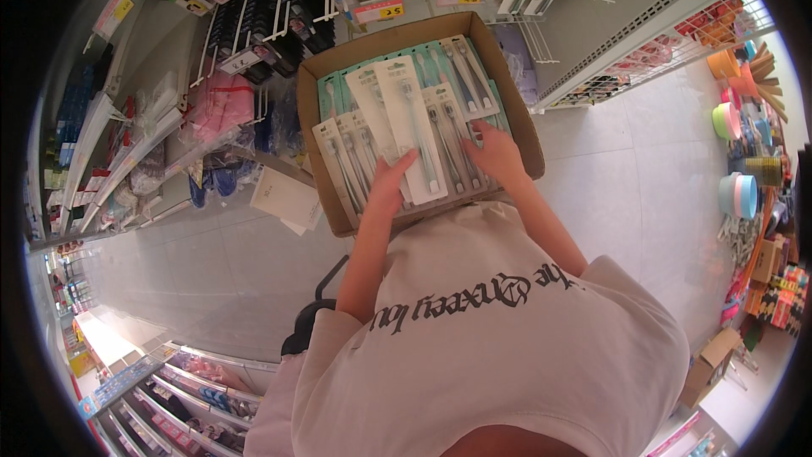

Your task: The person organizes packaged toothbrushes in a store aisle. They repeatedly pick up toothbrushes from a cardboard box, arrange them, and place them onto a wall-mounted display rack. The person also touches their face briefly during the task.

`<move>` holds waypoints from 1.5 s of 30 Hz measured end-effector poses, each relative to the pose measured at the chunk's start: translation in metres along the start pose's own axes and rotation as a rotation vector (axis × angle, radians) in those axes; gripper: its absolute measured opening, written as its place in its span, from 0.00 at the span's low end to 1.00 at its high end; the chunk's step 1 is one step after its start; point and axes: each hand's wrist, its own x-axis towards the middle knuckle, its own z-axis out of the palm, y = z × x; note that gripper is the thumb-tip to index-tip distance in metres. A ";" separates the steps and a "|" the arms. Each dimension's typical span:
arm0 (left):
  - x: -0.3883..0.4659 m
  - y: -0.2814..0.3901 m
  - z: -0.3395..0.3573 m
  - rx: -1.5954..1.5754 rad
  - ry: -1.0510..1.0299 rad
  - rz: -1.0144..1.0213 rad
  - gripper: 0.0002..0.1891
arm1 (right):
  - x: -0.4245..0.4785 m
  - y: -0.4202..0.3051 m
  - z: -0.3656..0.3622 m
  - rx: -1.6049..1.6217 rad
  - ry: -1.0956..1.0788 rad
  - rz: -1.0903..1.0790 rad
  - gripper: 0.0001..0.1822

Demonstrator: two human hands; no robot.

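An open cardboard box [533,139] in front of me holds many packaged toothbrushes, some on green cards and some on whitish ones. My left hand [390,184] grips the lower left edge of a white-carded toothbrush pack [415,133], its thumb on the front. Another white-carded pack [368,92] lies partly under it, tilted to the left. My right hand [495,149] is at the right side of the box, fingers curled against toothbrush packs [453,139] with grey-looking brushes; whether it grips one is unclear. Beyond the fingers lies a pack with dark blue brushes [466,76].
Wire display hooks [327,3] with hanging packs and price tags [379,11] stand beyond the box. Shelves with bagged goods [222,101] are at the left. A perforated shelf upright [634,32] rises at the right, with coloured tubs [739,193] farther off. White cards [285,197] lie left of the box.
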 end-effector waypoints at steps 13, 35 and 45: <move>0.006 0.005 0.009 0.034 0.028 0.079 0.24 | 0.046 0.028 -0.027 0.802 0.010 0.052 0.15; 0.109 0.042 0.024 0.728 -0.119 0.064 0.19 | 0.047 0.077 0.014 0.346 -0.130 0.185 0.16; 0.087 0.036 0.031 0.594 -0.078 0.191 0.20 | 0.012 0.019 -0.017 -0.225 0.127 0.060 0.27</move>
